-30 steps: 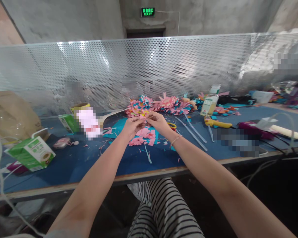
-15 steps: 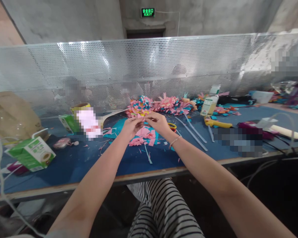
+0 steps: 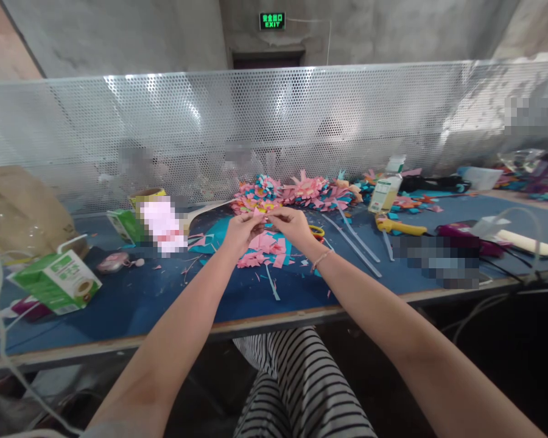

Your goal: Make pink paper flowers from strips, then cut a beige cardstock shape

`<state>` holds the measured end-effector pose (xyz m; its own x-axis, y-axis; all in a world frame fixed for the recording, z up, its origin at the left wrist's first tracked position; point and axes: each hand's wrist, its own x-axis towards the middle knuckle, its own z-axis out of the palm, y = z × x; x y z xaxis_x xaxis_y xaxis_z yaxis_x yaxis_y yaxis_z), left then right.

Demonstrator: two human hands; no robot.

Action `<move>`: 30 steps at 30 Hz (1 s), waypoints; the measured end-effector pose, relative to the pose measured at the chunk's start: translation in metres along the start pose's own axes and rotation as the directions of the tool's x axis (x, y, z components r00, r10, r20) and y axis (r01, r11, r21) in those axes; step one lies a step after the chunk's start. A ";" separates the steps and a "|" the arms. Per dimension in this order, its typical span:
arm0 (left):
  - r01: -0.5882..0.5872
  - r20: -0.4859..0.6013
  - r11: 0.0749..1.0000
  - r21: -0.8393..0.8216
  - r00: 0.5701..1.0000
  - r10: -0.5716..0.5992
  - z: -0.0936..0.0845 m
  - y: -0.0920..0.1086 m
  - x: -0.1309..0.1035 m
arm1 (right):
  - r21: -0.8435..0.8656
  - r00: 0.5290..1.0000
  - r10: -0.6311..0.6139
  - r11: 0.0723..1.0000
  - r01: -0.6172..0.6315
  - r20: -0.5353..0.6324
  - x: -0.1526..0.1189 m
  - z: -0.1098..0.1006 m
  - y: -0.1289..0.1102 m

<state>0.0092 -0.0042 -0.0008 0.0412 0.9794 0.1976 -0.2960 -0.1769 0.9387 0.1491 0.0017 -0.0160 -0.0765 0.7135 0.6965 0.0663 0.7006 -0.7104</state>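
Between my left hand (image 3: 245, 231) and my right hand (image 3: 292, 225) a small pink paper piece (image 3: 258, 213) is pinched, the fingertips of both hands meeting around it. Its lower part is hidden by the fingers. Under the hands, pink paper pieces (image 3: 267, 244) lie in a loose heap on a teal sheet (image 3: 217, 236). Just right of my right hand, the yellow loop of a pair of scissors (image 3: 317, 231) shows. Behind the hands are fluffy pink, blue and yellow paper bunches (image 3: 304, 190).
Clear glue sticks (image 3: 354, 243) and a yellow glue gun (image 3: 402, 226) lie to the right, near a bottle (image 3: 386, 187). Left stand a lit phone (image 3: 163, 225) and a green-white drink carton (image 3: 61, 283). A perforated metal screen (image 3: 274, 121) closes the table's back.
Both hands stay almost in place, still pinching the pink paper piece. The right fingers look slightly flatter over it. The view has shifted a little.
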 end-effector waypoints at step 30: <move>-0.338 0.119 0.804 0.488 0.939 0.323 -0.012 -0.005 0.008 | 0.293 0.927 0.314 0.884 -0.365 0.206 0.006 -0.004 0.011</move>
<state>-0.0008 0.0058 -0.0074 0.0564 0.8511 0.5220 0.2140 -0.5210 0.8263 0.1530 0.0135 -0.0190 -0.2547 0.8798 0.4015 -0.2054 0.3565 -0.9115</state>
